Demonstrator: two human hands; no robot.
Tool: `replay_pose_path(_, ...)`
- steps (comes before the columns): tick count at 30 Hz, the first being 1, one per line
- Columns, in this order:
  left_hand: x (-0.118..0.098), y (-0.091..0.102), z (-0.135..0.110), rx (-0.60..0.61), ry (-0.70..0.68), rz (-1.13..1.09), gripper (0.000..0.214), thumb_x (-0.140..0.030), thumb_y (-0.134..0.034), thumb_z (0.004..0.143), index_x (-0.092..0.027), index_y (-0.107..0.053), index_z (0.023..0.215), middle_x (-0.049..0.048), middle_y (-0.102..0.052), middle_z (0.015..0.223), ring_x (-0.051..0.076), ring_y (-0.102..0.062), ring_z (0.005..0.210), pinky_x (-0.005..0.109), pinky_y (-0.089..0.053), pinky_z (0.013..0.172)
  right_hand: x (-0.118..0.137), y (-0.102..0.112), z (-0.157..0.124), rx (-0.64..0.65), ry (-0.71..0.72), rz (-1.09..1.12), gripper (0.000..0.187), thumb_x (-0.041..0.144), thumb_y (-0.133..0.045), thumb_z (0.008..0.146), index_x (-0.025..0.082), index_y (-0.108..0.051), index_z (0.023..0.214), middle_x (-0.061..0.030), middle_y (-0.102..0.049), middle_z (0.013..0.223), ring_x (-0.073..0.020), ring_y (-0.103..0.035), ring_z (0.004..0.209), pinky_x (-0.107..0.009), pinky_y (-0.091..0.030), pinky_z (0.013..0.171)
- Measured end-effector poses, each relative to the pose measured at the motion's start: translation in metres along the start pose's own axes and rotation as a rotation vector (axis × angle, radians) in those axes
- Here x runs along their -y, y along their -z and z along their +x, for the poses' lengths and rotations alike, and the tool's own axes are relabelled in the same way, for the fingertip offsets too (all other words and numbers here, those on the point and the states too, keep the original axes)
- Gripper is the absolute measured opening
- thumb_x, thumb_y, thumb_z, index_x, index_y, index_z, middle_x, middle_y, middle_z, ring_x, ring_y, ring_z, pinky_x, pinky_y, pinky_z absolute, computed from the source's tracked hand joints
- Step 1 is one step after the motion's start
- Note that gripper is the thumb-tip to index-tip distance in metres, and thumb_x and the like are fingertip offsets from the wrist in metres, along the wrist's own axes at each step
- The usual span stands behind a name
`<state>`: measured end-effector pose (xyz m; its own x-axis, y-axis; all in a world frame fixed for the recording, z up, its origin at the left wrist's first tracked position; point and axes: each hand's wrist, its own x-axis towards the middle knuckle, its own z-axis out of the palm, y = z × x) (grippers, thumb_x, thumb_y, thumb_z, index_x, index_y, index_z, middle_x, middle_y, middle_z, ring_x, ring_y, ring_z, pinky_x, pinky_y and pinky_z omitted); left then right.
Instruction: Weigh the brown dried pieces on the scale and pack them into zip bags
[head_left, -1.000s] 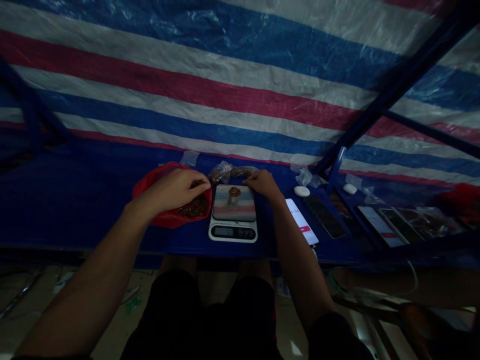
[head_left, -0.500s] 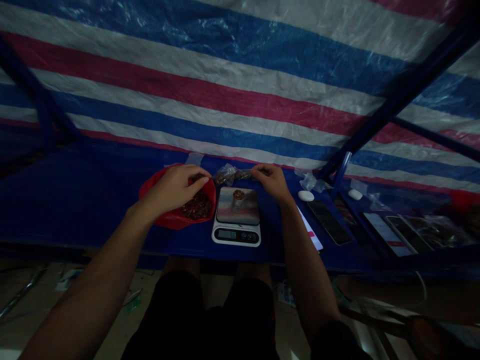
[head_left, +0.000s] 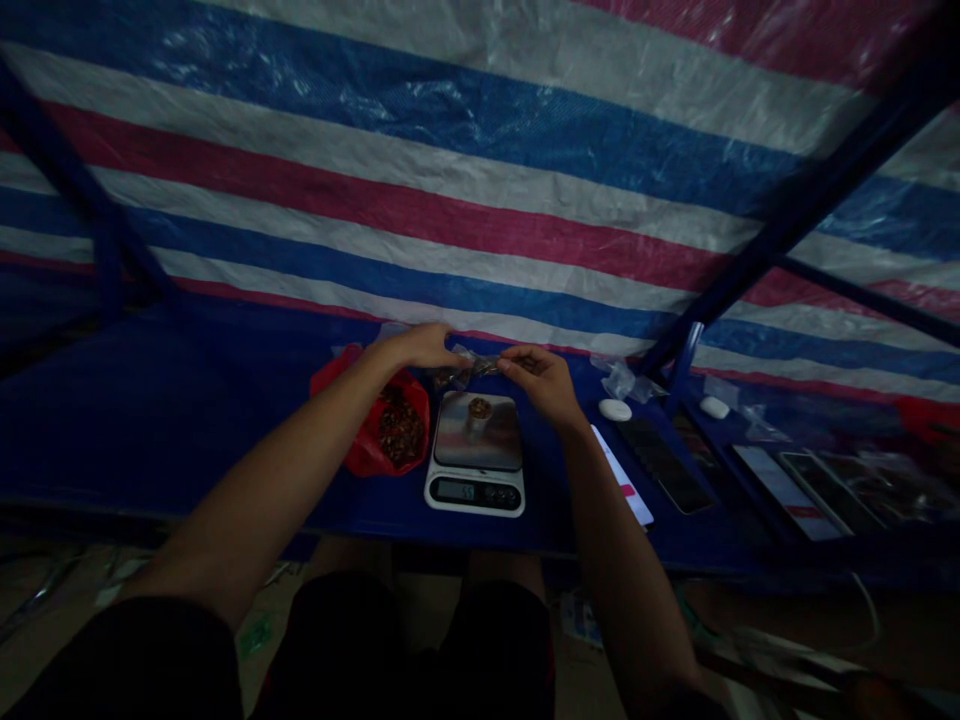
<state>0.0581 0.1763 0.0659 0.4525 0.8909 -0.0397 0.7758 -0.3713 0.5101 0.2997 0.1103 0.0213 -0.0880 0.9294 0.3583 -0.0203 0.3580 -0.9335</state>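
Note:
A white kitchen scale [head_left: 475, 492] with a shiny top plate stands in front of me, its display lit. On its plate sits a small clear cup [head_left: 479, 412] filled with brownish pieces. Left of it, an open red bag [head_left: 358, 452] holds many small reddish-brown pieces [head_left: 400, 430]. My left hand [head_left: 424, 347] reaches past the red bag, thumb and fingers closed at a small clear plastic bag [head_left: 459, 372] with dark contents; its fingertips are partly hidden. My right hand [head_left: 541, 380] pinches the other end of that plastic bag behind the scale.
Right of the scale lie a phone with a lit screen [head_left: 621, 475], a dark phone [head_left: 667, 467] and a white oval item [head_left: 615, 410]. Crumpled clear bags [head_left: 624, 378] lie behind. Blue metal bars [head_left: 750, 265] and a striped tarp [head_left: 450, 215] border the blue table [head_left: 187, 400].
My left hand has moved from over the red bag to the right and away from me, to the plastic bag. My right hand stays at the bag's end. The view has shifted slightly.

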Motion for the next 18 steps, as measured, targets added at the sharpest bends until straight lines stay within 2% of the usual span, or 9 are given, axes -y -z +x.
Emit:
replay_pose_path(2,0.001,-0.009,0.008,-0.001,0.019,0.005,0.052,-0.054,-0.08,0.082,-0.015,-0.079,0.115,0.0122,-0.084,0.111,0.029,-0.077,0.095,0.033,-0.055,0.081,0.0,0.0,-0.001,0.002,0.0,-0.01,0.04,0.056,-0.095,0.071,0.023,-0.083,0.091,-0.0035,-0.081,0.088,-0.0205,-0.074,0.083,-0.037,-0.06,0.084)
replay_pose_path(4,0.004,-0.015,0.013,-0.024,0.02,-0.011,0.044,-0.051,-0.077,0.085,-0.013,-0.081,0.108,0.0123,-0.084,0.105,0.028,-0.077,0.093,0.033,-0.054,0.081,0.001,-0.001,-0.003,0.026,-0.001,-0.011,0.04,0.058,-0.093,0.074,0.023,-0.084,0.091,-0.004,-0.083,0.09,-0.0208,-0.075,0.085,-0.038,-0.061,0.086)
replay_pose_path(7,0.015,-0.022,0.011,-0.08,0.0,-0.069,0.044,-0.046,-0.069,0.092,-0.013,-0.079,0.12,0.0129,-0.083,0.115,0.026,-0.077,0.103,0.033,-0.056,0.089,0.003,-0.003,-0.007,0.086,-0.009,0.016,0.037,0.056,-0.094,0.075,0.024,-0.083,0.09,-0.0044,-0.084,0.094,-0.021,-0.076,0.089,-0.038,-0.061,0.089)
replay_pose_path(10,0.025,-0.025,0.0,-0.203,-0.064,-0.219,0.053,-0.046,-0.068,0.094,-0.013,-0.073,0.134,0.0154,-0.081,0.125,0.026,-0.076,0.11,0.035,-0.058,0.096,0.005,-0.006,-0.01,0.139,-0.012,0.028,0.034,0.053,-0.094,0.077,0.024,-0.082,0.09,-0.0046,-0.084,0.095,-0.0211,-0.077,0.092,-0.039,-0.061,0.091)
replay_pose_path(14,0.027,-0.02,-0.023,-0.407,-0.192,-0.356,0.056,-0.044,-0.063,0.097,-0.014,-0.064,0.144,0.0151,-0.078,0.129,0.024,-0.074,0.109,0.04,-0.058,0.1,0.007,-0.009,-0.012,0.127,-0.022,-0.005,0.035,0.054,-0.092,0.078,0.023,-0.081,0.091,-0.0059,-0.084,0.099,-0.0224,-0.078,0.095,-0.042,-0.061,0.095)
replay_pose_path(16,0.023,-0.015,-0.038,-0.571,-0.222,-0.359,0.052,-0.043,-0.053,0.103,-0.017,-0.059,0.147,0.0147,-0.073,0.137,0.024,-0.07,0.12,0.041,-0.055,0.107,0.008,-0.01,-0.011,0.097,-0.007,-0.017,0.037,0.056,-0.092,0.076,0.024,-0.08,0.09,-0.0061,-0.084,0.099,-0.0231,-0.077,0.096,-0.042,-0.06,0.095)
replay_pose_path(18,0.017,-0.012,-0.053,-0.642,-0.188,-0.296,0.05,-0.043,-0.033,0.111,-0.019,-0.047,0.152,0.0163,-0.067,0.144,0.023,-0.066,0.129,0.041,-0.053,0.109,0.008,-0.011,-0.011,0.064,0.024,-0.027,0.038,0.057,-0.092,0.075,0.024,-0.08,0.088,-0.0052,-0.082,0.096,-0.0225,-0.075,0.094,-0.041,-0.06,0.093)
